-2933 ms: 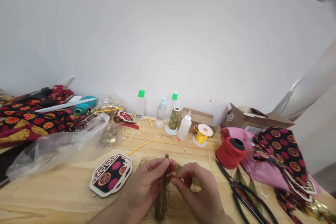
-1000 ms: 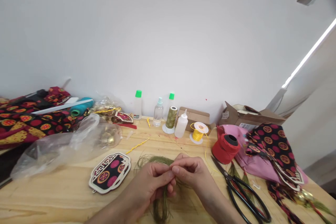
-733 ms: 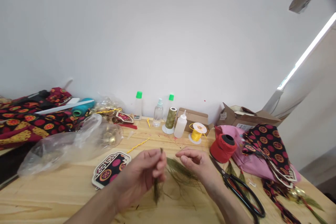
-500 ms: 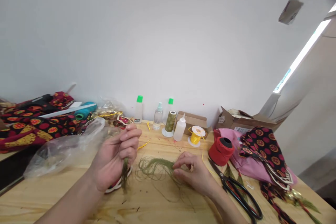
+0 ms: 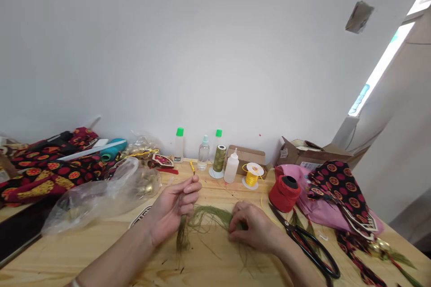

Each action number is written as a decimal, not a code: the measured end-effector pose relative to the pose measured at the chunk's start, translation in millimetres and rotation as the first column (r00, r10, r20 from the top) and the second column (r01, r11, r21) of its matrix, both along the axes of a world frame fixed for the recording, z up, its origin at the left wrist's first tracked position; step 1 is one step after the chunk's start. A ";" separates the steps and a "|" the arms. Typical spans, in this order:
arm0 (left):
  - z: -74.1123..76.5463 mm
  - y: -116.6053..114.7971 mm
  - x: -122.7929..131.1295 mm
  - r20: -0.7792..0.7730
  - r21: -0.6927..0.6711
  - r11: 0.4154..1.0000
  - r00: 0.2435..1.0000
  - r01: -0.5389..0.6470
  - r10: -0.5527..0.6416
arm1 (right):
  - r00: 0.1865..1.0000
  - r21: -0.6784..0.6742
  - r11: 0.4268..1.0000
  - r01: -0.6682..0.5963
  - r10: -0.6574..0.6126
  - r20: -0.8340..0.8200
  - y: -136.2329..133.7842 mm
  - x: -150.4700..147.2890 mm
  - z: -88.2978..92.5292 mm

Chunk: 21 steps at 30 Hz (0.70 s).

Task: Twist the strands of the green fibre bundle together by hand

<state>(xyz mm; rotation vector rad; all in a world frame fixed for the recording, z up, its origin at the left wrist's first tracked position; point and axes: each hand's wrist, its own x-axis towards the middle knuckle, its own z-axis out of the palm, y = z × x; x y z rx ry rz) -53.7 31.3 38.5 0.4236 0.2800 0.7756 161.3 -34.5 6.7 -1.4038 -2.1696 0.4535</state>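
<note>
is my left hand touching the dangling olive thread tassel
Touching: the head view shows your left hand closed around the olive thread tassel, which hangs below.

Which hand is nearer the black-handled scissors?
Right. The right hand is just left of the black-handled scissors; the left hand is farther left, across the loose green threads.

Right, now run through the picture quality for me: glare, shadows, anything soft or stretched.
Head view: the light strip at upper right is washed out; head view: the wall looks brighter mid-frame, with a dark top right corner; head view: soft shadow on the table below the right hand; head view: loose green threads blur together; head view: probable wide-angle stretching toward the sides.
</note>
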 end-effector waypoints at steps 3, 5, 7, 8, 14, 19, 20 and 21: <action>-8.2 -0.6 2.9 -0.007 -0.001 1.000 1.000 0.002 -0.002 | 0.999 -0.014 0.999 -0.039 0.039 -0.024 -1.5 -6.4 -1.2; -14.5 -2.0 2.3 -0.005 -0.005 1.000 1.000 -0.006 0.006 | 0.992 -0.051 0.995 -0.086 0.081 -0.094 -2.6 -7.6 2.5; -20.1 -3.9 0.6 -0.007 -0.009 1.000 1.000 -0.010 0.010 | 0.972 -0.094 0.988 -0.122 0.099 -0.215 -3.3 -7.5 7.6; -22.3 -4.9 -0.1 -0.010 -0.012 1.000 1.000 -0.008 0.008 | 0.955 -0.114 0.985 -0.127 0.090 -0.284 -3.3 -7.2 9.7; -22.7 -10.4 1.4 -0.048 -0.008 1.000 0.999 -0.009 0.008 | 0.804 -0.283 0.954 -0.096 -0.093 -0.587 1.3 -6.9 6.3; -21.0 -15.1 5.3 -0.147 -0.006 1.000 0.989 0.030 -0.031 | 0.574 -0.302 0.953 0.019 -0.258 -0.777 8.8 -7.9 0.6; -21.3 -16.8 6.4 -0.201 -0.010 0.999 0.979 0.031 -0.032 | 0.522 -0.296 0.954 0.054 -0.280 -0.806 9.6 -8.4 1.0; -21.7 -18.9 7.7 -0.261 -0.011 1.000 0.965 0.026 -0.028 | 0.477 -0.291 0.953 0.085 -0.295 -0.828 10.1 -9.4 1.7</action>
